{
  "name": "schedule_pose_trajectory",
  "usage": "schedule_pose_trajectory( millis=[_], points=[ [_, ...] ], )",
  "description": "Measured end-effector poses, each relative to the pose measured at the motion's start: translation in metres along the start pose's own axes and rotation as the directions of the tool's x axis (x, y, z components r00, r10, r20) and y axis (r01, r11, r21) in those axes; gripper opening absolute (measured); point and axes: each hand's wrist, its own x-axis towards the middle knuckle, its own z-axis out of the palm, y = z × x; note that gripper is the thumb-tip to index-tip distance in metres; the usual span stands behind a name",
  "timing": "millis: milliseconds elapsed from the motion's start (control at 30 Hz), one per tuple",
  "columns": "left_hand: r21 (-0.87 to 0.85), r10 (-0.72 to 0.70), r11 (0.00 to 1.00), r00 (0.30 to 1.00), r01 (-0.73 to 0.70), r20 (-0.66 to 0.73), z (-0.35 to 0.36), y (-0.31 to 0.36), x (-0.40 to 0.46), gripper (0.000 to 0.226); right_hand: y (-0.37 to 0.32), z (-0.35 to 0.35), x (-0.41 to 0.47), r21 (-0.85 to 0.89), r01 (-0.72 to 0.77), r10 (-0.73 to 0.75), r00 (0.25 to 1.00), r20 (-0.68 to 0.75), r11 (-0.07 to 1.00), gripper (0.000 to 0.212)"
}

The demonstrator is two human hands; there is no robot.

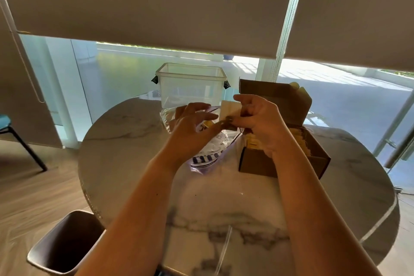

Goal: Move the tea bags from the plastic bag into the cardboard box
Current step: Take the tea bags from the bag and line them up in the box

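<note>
Risk: right hand pinches a pale tea bag just left of the cardboard box, above the plastic bag. Grip looks shallow, so the sachet could slip onto the tabletop. Box already holds a tight row of yellow sachets; forcing another in could crumple it. Left hand has fingers spread, loose, over the bag mouth; can't tell if it touches. Tea bag: flat, cream, paper-wrapped. Plastic bag: clear, printed, crumpled.
</note>
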Motion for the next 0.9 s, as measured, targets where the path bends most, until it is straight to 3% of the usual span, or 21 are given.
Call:
schedule_pose_trajectory(
  millis=[100,233,367,500,667,800,900],
  points=[
    [-0.004,-0.024,1.000,0.992,0.025,0.125,0.006,0.009,-0.005,0.018,0.002,-0.007,0.001,0.097,-0.044,0.048,0.998,-0.038,0.994,0.042],
    [0.155,0.015,0.987,0.994,-0.032,0.107,0.013,0.015,-0.005,0.007,0.003,-0.011,0.002,0.152,-0.042,0.056,0.995,-0.088,0.988,0.032],
    [0.018,0.063,0.998,0.998,-0.062,-0.029,0.013,0.016,-0.004,0.013,0.004,-0.014,0.005,0.167,-0.039,0.066,0.985,-0.158,0.985,0.033],
    [0.118,0.183,0.978,0.981,-0.174,-0.063,0.021,0.019,-0.006,0.021,0.001,-0.011,0.004,0.169,0.001,0.023,0.990,-0.143,0.986,0.029],
    [0.121,0.186,0.976,0.981,-0.180,-0.047,0.024,0.019,-0.006,0.018,0.003,-0.018,0.008,0.042,0.059,-0.043,0.951,-0.306,0.997,0.030],
    [-0.101,0.104,0.989,0.994,-0.108,-0.040,0.017,0.026,-0.008,0.011,0.009,-0.026,0.010,-0.224,0.043,-0.134,0.903,-0.408,0.974,0.033],
    [-0.204,0.085,0.975,0.996,-0.089,-0.029,0.014,0.031,-0.010,0.009,0.008,-0.024,0.007,-0.339,0.070,-0.197,0.913,-0.357,0.938,0.030]
  ],
)
